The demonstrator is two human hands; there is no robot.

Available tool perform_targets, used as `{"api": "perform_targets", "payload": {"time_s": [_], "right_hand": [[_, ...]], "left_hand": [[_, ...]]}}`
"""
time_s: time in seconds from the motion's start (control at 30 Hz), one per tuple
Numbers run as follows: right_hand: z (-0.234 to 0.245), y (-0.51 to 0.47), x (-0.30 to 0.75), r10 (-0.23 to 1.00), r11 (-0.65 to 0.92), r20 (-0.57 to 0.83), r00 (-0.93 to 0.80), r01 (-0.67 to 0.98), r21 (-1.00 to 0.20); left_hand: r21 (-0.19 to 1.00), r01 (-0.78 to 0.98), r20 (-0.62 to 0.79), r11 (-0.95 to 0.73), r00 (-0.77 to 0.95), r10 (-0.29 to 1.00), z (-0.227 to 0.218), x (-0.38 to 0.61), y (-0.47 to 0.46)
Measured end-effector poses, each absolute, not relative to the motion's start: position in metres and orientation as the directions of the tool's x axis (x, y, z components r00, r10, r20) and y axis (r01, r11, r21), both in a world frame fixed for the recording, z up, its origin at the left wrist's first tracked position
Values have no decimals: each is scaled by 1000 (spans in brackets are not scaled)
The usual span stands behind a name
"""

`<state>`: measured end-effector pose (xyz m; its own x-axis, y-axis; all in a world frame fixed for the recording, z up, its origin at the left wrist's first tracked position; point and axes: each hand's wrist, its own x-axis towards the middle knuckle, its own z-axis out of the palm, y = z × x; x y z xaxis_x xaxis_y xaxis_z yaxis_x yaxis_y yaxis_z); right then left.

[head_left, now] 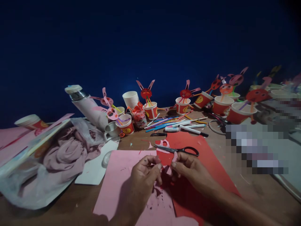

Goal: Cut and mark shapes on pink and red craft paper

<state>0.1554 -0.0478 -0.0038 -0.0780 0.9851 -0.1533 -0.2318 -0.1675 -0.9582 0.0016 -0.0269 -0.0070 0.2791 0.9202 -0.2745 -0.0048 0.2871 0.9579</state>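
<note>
In the lower middle of the frame, the right hand (193, 171) has thumb and fingers closed on a pink paper strip (175, 156), between the two hands. The left hand (144, 174) has its fingertips drawn together; whether they grip anything, I cannot tell. Scissors (176, 150) sit just beyond the right hand. Below, a pink sheet (117, 175) meets a red sheet (202, 147); right of its slanting edge, brown table (249, 185) shows. Upper right of center, a tilted cup (199, 101) bears a yellow round emblem, its lettering too small to read.
</note>
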Motion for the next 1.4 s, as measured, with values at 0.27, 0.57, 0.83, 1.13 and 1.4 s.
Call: {"api": "perform_targets", "payload": {"time_s": [0.27, 0.57, 0.83, 1.13, 1.4], "right_hand": [[-2, -48, 154, 986, -165, -150, -78, -247, -955], [-4, -48, 154, 990, -133, -114, -88, -260, -956], [-7, -49, 153, 984, -157, -131, -121, -240, -958], [-7, -51, 155, 987, -152, -131, -96, -262, -953], [-6, -50, 156, 995, -102, -98, -31, -216, -971]], "left_hand": [[964, -56, -228, 259, 320, 919, -6, 1, -26], [839, -254, -376, 482, 370, 850, -7, 1, -20], [731, -339, -400, 592, 490, 774, 0, 1, -20], [744, -320, -307, 587, 616, 725, 0, -1, -23], [827, -204, -342, 524, 557, 756, -1, -1, -21]]}}
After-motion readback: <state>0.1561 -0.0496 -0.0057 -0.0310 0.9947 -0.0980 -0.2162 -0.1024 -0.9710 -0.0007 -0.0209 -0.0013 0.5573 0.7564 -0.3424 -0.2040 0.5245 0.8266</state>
